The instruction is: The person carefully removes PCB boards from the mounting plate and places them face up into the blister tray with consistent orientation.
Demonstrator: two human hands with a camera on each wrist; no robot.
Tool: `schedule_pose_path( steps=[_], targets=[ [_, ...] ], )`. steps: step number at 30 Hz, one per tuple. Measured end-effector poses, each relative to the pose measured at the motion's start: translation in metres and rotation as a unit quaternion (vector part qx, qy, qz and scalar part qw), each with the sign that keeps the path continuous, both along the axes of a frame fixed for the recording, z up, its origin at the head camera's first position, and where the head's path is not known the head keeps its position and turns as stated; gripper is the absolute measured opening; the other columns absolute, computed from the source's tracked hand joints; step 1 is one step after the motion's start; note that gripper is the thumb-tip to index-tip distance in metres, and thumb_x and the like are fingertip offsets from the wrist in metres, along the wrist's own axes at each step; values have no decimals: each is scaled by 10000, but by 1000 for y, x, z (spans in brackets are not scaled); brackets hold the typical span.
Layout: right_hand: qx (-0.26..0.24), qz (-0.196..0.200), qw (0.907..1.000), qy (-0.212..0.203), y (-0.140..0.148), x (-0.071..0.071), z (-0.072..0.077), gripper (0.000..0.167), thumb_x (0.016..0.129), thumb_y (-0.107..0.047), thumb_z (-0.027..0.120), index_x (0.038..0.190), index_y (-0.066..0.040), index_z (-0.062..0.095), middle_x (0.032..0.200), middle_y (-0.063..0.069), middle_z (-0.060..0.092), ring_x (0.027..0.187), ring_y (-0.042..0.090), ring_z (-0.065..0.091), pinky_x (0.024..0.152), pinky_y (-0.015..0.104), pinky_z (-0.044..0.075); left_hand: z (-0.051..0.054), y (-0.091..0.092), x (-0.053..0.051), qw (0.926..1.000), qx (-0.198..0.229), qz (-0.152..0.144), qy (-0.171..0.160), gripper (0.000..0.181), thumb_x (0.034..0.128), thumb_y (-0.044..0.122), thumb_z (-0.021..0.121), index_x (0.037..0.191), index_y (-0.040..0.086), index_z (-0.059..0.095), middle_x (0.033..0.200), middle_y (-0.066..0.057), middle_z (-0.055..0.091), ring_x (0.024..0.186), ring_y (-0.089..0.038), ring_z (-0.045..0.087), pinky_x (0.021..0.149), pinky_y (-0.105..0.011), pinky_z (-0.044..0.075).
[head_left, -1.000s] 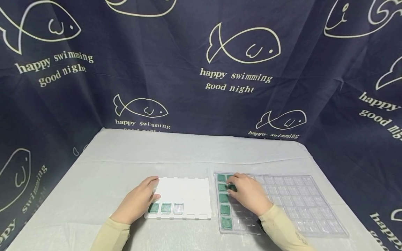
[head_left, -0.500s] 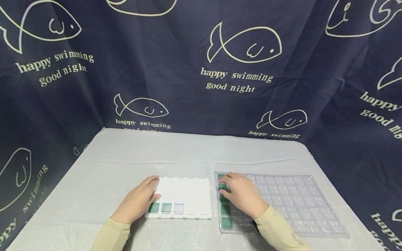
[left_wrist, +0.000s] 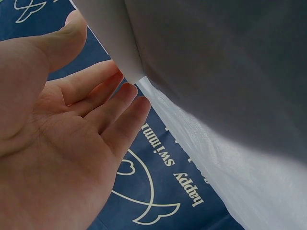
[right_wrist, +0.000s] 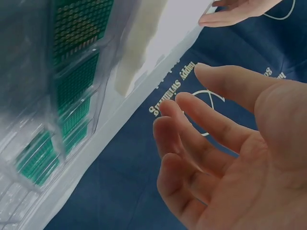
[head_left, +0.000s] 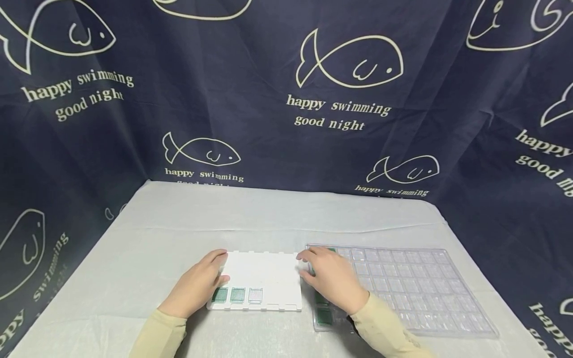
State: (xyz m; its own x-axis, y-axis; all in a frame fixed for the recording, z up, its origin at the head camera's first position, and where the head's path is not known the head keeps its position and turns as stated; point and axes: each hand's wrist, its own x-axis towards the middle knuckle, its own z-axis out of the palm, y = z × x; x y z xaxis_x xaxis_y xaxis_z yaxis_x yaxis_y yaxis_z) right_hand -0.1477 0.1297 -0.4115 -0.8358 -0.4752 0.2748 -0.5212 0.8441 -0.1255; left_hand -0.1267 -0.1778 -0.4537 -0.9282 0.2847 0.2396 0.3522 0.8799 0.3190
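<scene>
My left hand (head_left: 195, 287) rests at the left edge of a white plate (head_left: 268, 273), thumb over its surface; in the left wrist view its fingers (left_wrist: 112, 96) lie nearly straight against the edge. Three small square perforated circuit boards line the plate's front left: a green one (head_left: 220, 295), another green one (head_left: 238, 295) and a paler one (head_left: 255, 296). My right hand (head_left: 335, 279) hovers between the plate's right edge and a clear compartment tray (head_left: 416, 283). Its fingers are loosely bent, with nothing held in the right wrist view. It partly hides green circuit boards (head_left: 324, 315) in the tray's left column.
The tray's middle and right compartments show no boards. A pale cloth covers the table (head_left: 268, 209), and a dark blue fish-print curtain (head_left: 268, 99) hangs behind and at both sides.
My right hand has moved left from above the tray's left columns to the gap beside the plate. The left hand and the boards on the plate have stayed put.
</scene>
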Motion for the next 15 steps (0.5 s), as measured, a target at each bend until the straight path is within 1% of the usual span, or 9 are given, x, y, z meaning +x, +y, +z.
schedule_pose_path(
  steps=[7, 8, 10, 12, 13, 15],
  targets=[
    [21, 276, 9995, 162, -12, 1, 2, 268, 837, -235, 843, 1071, -143, 750, 1016, -27, 743, 943, 173, 724, 756, 331, 641, 1, 0, 0, 10000, -9, -13, 30, 562, 867, 180, 796, 1328, -79, 606, 1412, -176, 600, 1245, -358, 644, 1041, -476, 570],
    [20, 325, 9993, 164, -14, 2, 3, 268, 836, -231, 844, 1071, -141, 751, 1020, -26, 745, 941, 172, 724, 764, 328, 643, 1, 0, 0, 10000, -5, -11, 24, 561, 866, 180, 797, 1327, -77, 607, 1412, -173, 601, 1245, -356, 645, 1040, -475, 570],
    [36, 392, 9990, 205, -18, 3, 3, 259, 841, -237, 842, 1067, -146, 752, 1021, -27, 749, 944, 180, 734, 838, 354, 651, 2, 0, 0, 10000, 1, -8, 7, 561, 868, 180, 796, 1330, -75, 605, 1415, -169, 600, 1251, -353, 642, 1044, -475, 567],
    [37, 479, 9985, 252, -23, 4, 2, 248, 845, -245, 839, 1056, -150, 753, 1007, -28, 750, 930, 182, 736, 857, 363, 650, 2, 0, 0, 10000, 5, -3, -6, 559, 868, 177, 797, 1330, -75, 605, 1415, -169, 600, 1256, -351, 639, 1050, -474, 564],
    [38, 519, 9982, 280, -25, 5, 2, 241, 846, -252, 839, 1049, -153, 754, 995, -32, 749, 917, 177, 735, 854, 357, 648, 2, 0, 0, 10000, 4, 8, -15, 558, 868, 176, 798, 1329, -74, 606, 1414, -168, 600, 1255, -351, 640, 1050, -473, 564],
    [57, 596, 9976, 355, -30, 6, 1, 226, 846, -258, 838, 1032, -161, 755, 967, -41, 745, 876, 163, 727, 805, 335, 648, 2, 0, 0, 10000, 11, 17, -14, 559, 868, 174, 797, 1328, -78, 605, 1414, -173, 600, 1256, -353, 639, 1056, -474, 561]
  ],
)
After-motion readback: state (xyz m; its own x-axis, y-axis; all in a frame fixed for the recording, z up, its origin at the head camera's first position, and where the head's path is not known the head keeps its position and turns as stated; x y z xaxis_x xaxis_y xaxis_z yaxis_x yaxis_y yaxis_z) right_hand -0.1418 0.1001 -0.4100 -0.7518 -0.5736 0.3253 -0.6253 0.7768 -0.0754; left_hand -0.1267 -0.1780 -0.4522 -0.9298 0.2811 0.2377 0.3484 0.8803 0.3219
